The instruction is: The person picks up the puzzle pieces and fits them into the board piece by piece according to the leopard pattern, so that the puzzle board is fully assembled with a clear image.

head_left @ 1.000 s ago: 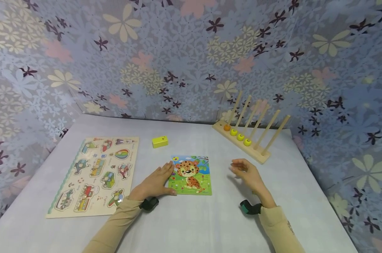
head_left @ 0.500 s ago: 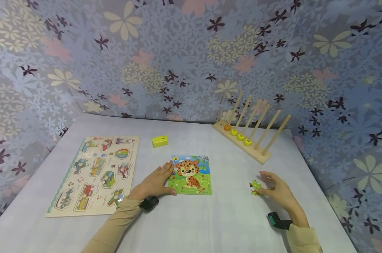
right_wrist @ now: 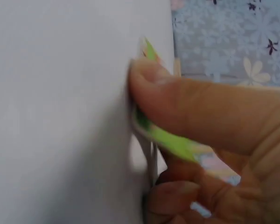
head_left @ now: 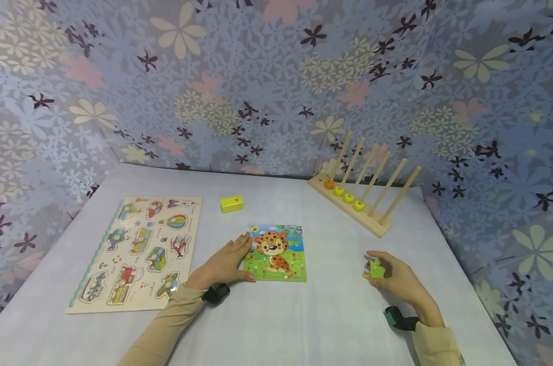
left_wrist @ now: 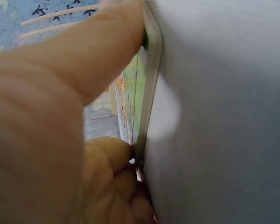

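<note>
A square leopard jigsaw puzzle lies in the middle of the table, its picture facing up. My left hand rests on its left side, thumb at the lower left corner and fingers along the left edge. In the left wrist view, thumb and fingers touch the edge of the puzzle board. Off to the right, my right hand pinches a small green puzzle piece between thumb and fingers, tilted up. The right wrist view shows green edges under the thumb; whether more than one piece is held is unclear.
A wooden vehicle puzzle board lies at the left. Behind the leopard puzzle sits a yellow block. At the back right stands a wooden base with several upright pegs, a few bearing yellow or orange beads. Flowered cloth hangs behind the table.
My right hand moved right and toward me to the green puzzle piece on the table, then took hold of it and tipped it up. My left hand stays in place.
</note>
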`<state>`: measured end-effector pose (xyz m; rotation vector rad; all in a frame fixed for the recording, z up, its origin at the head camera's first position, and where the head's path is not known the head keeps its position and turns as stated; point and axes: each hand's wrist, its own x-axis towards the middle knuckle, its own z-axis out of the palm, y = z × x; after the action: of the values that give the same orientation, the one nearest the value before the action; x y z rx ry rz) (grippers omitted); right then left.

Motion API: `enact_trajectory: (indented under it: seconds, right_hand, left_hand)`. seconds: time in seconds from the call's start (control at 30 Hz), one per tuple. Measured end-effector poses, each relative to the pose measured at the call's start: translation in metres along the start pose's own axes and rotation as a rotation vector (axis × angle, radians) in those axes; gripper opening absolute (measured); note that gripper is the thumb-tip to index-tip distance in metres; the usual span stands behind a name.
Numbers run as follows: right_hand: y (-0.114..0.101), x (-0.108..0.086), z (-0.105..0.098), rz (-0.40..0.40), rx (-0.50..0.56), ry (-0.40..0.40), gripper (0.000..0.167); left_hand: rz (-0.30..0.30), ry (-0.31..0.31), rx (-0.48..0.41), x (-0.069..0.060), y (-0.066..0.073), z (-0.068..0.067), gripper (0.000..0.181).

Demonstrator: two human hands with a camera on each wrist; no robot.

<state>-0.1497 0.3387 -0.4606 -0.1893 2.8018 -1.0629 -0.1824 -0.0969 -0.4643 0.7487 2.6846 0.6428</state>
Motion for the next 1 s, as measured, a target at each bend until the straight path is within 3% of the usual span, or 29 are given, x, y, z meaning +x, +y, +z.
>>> enact_trajectory:
  seconds: [0.17,0.3,0.47,0.67,0.77,0.87,1.0]
  right_hand:
    - [-0.007,0.017,0.011,0.021,0.015,0.027,0.044]
    - [-0.018,0.039,0.019,0.082,0.119,0.027,0.048]
    - [-0.038,0.066,0.039,0.064,0.438,-0.001,0.049]
    - [-0.063,0.087,0.066,0.103,0.939,-0.035,0.028]
    - [-0.068,0.091,0.073,0.139,1.117,-0.037,0.016]
    - [-0.066,0.091,0.076,0.134,1.123,-0.049,0.019]
    - [-0.063,0.09,0.077,0.065,0.991,-0.078,0.047]
  left_hand:
    - [-0.012,-0.006,0.014,0.0,0.001,-0.003,0.102]
    - [-0.015,-0.002,0.016,0.0,0.002,-0.004,0.101]
    - [-0.006,-0.003,0.002,0.0,0.002,-0.003,0.1]
    - [-0.01,0.005,0.003,0.0,0.001,0.001,0.1]
    - [-0.011,0.006,0.008,0.001,0.0,0.002,0.101]
    - [-0.01,0.009,0.011,0.002,-0.001,0.002,0.101]
    - [-0.006,0.007,0.005,0.001,-0.001,0.001,0.101]
